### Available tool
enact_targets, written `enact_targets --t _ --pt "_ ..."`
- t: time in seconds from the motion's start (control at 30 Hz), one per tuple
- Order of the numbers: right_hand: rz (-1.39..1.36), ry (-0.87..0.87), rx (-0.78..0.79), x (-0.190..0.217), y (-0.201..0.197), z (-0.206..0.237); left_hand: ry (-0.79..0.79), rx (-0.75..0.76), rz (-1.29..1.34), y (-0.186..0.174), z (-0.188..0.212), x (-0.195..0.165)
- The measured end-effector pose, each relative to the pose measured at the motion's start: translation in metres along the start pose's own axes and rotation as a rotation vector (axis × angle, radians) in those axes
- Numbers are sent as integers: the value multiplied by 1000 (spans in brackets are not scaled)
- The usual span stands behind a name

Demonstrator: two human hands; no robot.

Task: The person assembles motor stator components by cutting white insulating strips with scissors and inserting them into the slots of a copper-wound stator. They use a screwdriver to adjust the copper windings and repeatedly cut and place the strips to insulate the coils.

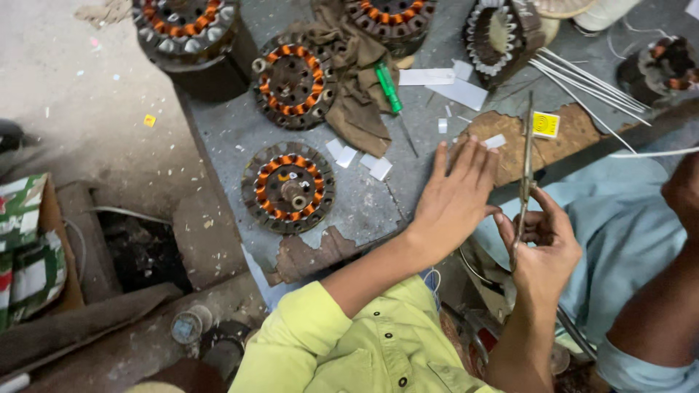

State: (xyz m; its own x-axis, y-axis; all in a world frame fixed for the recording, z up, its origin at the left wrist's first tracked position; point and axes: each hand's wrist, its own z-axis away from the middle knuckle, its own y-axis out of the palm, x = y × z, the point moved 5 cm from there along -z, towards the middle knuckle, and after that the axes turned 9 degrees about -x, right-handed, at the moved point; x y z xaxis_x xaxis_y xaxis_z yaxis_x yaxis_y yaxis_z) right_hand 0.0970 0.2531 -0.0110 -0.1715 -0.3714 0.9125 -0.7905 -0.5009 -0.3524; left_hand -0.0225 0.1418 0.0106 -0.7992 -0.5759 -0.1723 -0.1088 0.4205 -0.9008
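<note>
Gripping slim scissors point(526, 171) upright in your closed right hand point(542, 247), blades pointing away, you rest your open, empty left hand point(455, 196) flat nearest the small white paper slips point(362, 156) on the worn bench point(226, 124).

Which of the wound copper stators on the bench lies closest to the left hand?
The stator lying alone at the near edge of the bench, just left of the left hand. The others sit further back; one of them is beside a brown rag.

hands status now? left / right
Left hand: open, fingers flat on the workbench, holding nothing.
Right hand: closed around the scissors, blades pointing up.
</note>
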Motion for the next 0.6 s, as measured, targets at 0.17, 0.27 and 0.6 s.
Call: enact_targets --t 0.17,0.27,0.6 --pt "-26 -23 12 -2 2 2 4 7 -66 1 -1 -1" --pt "-9 -49 11 0 4 2 -6 4 -71 -1 0 1" --pt "-31 -91 48 3 6 15 125 -301 283 -40 75 11"
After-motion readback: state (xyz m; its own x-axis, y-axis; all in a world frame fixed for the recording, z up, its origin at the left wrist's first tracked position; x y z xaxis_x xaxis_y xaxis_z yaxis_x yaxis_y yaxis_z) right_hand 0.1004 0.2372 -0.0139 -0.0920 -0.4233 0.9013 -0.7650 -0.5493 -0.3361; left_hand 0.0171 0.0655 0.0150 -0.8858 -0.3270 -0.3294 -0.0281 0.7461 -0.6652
